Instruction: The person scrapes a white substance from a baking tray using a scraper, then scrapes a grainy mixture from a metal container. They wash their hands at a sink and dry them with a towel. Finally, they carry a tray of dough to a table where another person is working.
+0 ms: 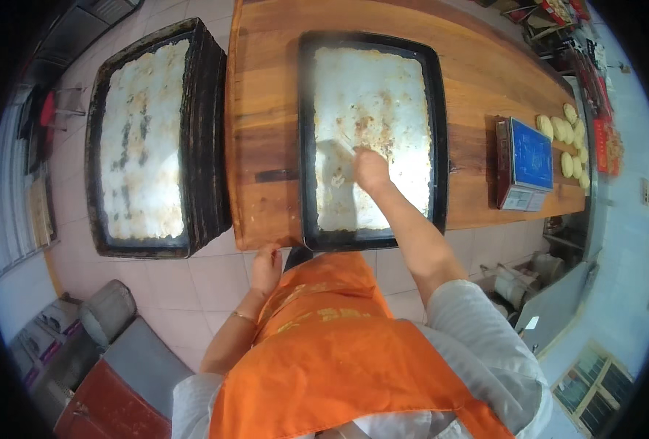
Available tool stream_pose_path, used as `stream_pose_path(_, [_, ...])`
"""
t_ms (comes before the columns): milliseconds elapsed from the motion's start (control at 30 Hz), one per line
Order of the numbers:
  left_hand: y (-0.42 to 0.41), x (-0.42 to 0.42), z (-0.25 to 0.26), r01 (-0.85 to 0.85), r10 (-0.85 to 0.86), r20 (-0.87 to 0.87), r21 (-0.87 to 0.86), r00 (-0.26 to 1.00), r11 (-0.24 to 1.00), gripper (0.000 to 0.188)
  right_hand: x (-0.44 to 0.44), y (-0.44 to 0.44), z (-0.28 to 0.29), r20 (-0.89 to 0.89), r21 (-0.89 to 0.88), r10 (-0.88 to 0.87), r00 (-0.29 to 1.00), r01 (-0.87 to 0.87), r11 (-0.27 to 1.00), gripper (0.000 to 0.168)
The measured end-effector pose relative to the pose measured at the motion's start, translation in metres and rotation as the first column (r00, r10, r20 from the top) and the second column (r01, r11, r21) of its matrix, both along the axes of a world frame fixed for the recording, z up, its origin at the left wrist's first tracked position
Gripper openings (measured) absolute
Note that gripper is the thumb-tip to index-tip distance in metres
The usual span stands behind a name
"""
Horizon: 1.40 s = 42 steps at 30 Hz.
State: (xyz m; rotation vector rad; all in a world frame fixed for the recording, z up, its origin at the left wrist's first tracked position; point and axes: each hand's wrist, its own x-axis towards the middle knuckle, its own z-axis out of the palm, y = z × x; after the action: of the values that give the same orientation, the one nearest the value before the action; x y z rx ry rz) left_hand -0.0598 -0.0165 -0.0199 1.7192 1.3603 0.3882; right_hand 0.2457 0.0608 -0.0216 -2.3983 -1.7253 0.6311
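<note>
A black-rimmed metal baking tray (330, 203) lies on the wooden table, its pale inner surface marked with brown stains. My right hand (372, 169) is over the tray's middle, closed around a thin pale tool (348, 144). The tool's kind is unclear, since my fingers cover most of it. My left hand (267, 269) is low at the table's front edge, near the tray's near-left corner. Its fingers look curled, but their inner side is hidden, so I cannot tell whether they grip the edge.
Left of the wooden table (269, 120) stands a tall stack of similar trays (143, 142). A blue-topped box (531, 156) sits on the table's right part, with several pale yellow dough pieces (563, 131) beyond it. A red and grey cabinet (121, 392) is at lower left.
</note>
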Motion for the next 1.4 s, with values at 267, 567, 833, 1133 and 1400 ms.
stream_pose_path(267, [-0.002, 0.004, -0.006, -0.069, 0.068, -0.016, -0.081, 0.998, 0.994, 0.013, -0.034, -0.050, 0.005, -0.050, 0.253, 0.302, 0.952, -0.281, 0.926, 0.017])
stream_pose_path(567, [0.021, 0.037, 0.010, 0.004, 0.000, 0.049, -0.096, 0.999, 0.995, 0.021, 0.036, -0.098, -0.057, -0.538, -0.188, -0.544, 0.644, 0.537, 0.822, 0.025])
stream_pose_path(833, [0.041, 0.077, 0.008, 0.075, -0.075, 0.008, -0.048, 0.997, 0.996, 0.039, -0.058, -0.066, -0.043, -0.742, -0.215, -0.501, 0.446, 0.549, 0.808, 0.021])
stream_pose_path(1133, [0.039, 0.079, 0.009, 0.102, -0.102, -0.074, 0.009, 0.992, 0.995, 0.040, -0.092, -0.060, -0.055, -0.821, -0.178, -0.439, 0.365, 0.566, 0.805, 0.018])
stream_pose_path(1400, [0.039, 0.078, 0.008, 0.129, -0.124, -0.082, 0.059, 0.989, 0.990, 0.039, -0.084, -0.059, -0.053, -0.891, -0.364, -0.451, 0.054, 0.509, 0.780, 0.020])
